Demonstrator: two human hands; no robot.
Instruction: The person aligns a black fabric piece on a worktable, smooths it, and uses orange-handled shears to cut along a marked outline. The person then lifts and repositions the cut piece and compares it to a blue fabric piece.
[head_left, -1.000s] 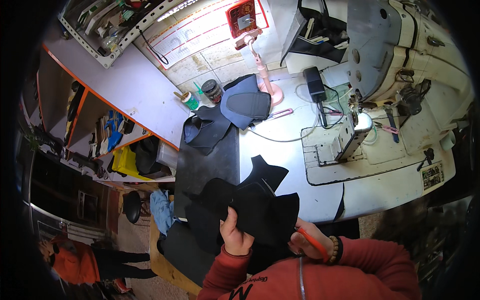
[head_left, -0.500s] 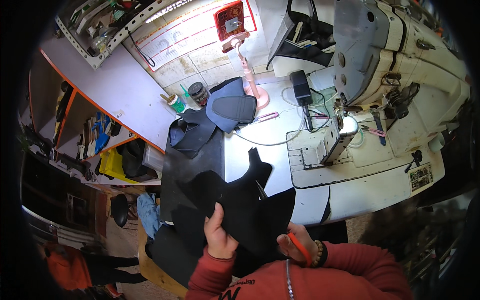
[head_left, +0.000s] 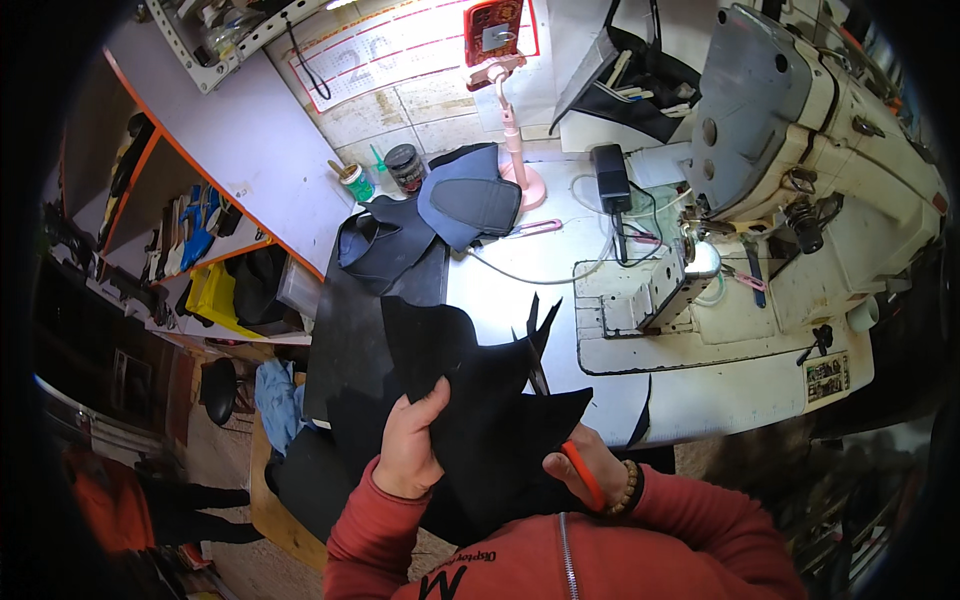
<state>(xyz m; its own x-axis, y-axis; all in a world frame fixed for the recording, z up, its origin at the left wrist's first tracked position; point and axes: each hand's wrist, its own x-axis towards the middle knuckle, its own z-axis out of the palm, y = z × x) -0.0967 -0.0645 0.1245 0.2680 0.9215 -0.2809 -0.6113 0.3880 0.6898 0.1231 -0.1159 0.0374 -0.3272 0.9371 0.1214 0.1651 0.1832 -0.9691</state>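
A large piece of black fabric (head_left: pixel 490 425) hangs in front of me, its upper edge cut into points. My left hand (head_left: pixel 412 448) is closed on its left part, thumb on top. My right hand (head_left: pixel 592 466) grips a pair of scissors by its orange handle (head_left: pixel 582 476). The scissors' blades (head_left: pixel 538 372) show above the fabric's edge, apart, beside a narrow upright strip of the same cloth. Fabric hides the middle of the scissors.
A sewing machine (head_left: pixel 790 140) fills the right side of the white table (head_left: pixel 500 310). Behind the fabric lie blue-and-black sewn pieces (head_left: pixel 467 200), a pink phone stand (head_left: pixel 512 135), a dark jar (head_left: pixel 405 168) and a black adapter (head_left: pixel 610 178). Shelves stand left; a person (head_left: pixel 110 500) is at lower left.
The scissor blades now show more above the fabric and have opened. The cloth's upper flap has narrowed to an upright strip, and its left part stands higher. My view has shifted slightly.
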